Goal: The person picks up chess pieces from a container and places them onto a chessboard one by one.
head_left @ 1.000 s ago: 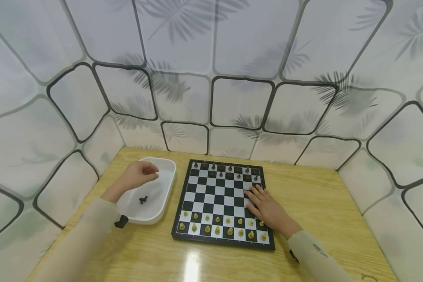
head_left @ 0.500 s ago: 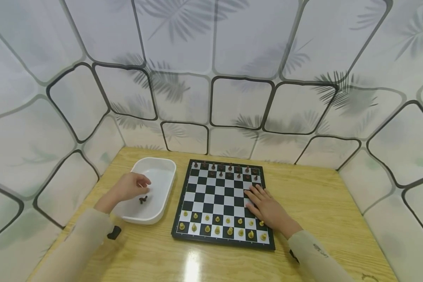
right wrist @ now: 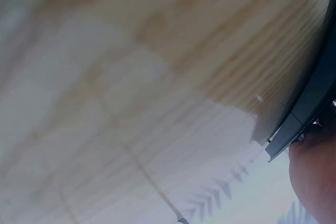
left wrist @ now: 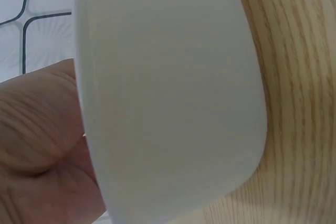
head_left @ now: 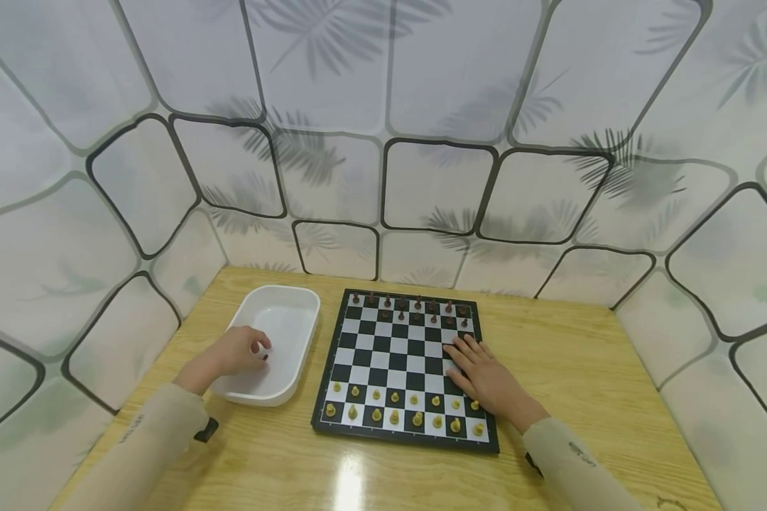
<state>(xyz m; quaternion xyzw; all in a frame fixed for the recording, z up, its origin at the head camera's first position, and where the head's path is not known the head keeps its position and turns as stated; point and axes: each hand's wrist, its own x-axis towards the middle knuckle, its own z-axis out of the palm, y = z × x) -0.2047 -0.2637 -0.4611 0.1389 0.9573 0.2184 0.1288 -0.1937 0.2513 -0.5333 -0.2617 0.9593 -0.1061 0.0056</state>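
Note:
My left hand [head_left: 239, 350] reaches into the white plastic tray [head_left: 302, 355], thumb and fingers bent around the dark chess pieces [head_left: 265, 357] on its floor. Only a small dark bit shows between thumb and forefinger; whether they pinch it cannot be told. In the left wrist view, the tray's wall [left wrist: 173, 98] hides the fingertips. My right hand [head_left: 486, 376] rests with fingers extended on the right edge of the black-and-white chessboard [head_left: 396, 362]. Yellow chess pieces [head_left: 394, 417] fill the two near rows. Dark red pieces [head_left: 417, 302] stand along the far rows.
Tray and board stand side by side on a wooden table [head_left: 569, 355], with a strip of tabletop between them. Patterned walls [head_left: 441, 184] rise at the back and both sides. Bare wood lies right of the board and along the near side.
My left hand has come down and toward me inside the tray, over the dark pieces, which it now mostly covers. My right hand and the board pieces have stayed put.

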